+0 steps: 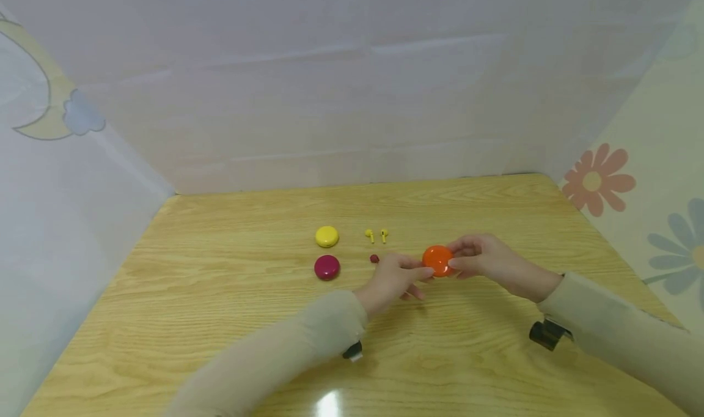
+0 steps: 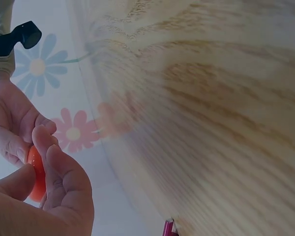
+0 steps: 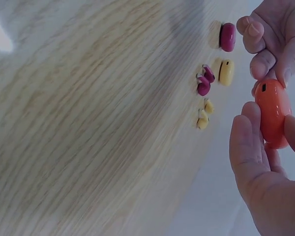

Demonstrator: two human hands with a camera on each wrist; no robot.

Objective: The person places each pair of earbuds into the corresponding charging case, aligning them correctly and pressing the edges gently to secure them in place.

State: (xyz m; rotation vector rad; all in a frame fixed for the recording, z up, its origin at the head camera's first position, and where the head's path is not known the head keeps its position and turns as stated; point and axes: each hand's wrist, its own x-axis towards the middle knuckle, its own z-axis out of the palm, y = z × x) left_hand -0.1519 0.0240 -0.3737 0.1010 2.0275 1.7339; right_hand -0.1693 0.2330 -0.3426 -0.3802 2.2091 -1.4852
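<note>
Both hands hold a round, glossy orange earbud case (image 1: 437,260) between them, over the right half of the table. My left hand (image 1: 392,277) pinches its left side between thumb and fingers. From the other side, my right hand (image 1: 486,261) grips it with the thumb in front and fingers behind. The case looks closed; a small dark slot shows on its edge in the right wrist view. Nearest the left hand lie two crimson earbuds (image 3: 205,83), partly hidden behind it in the head view.
Left of the hands, a yellow case (image 1: 327,236) sits behind a crimson case (image 1: 327,268) on the wooden table (image 1: 231,307). Two yellow earbuds (image 1: 384,235) lie right of the yellow case. Printed cloth walls (image 1: 352,111) enclose the back and sides.
</note>
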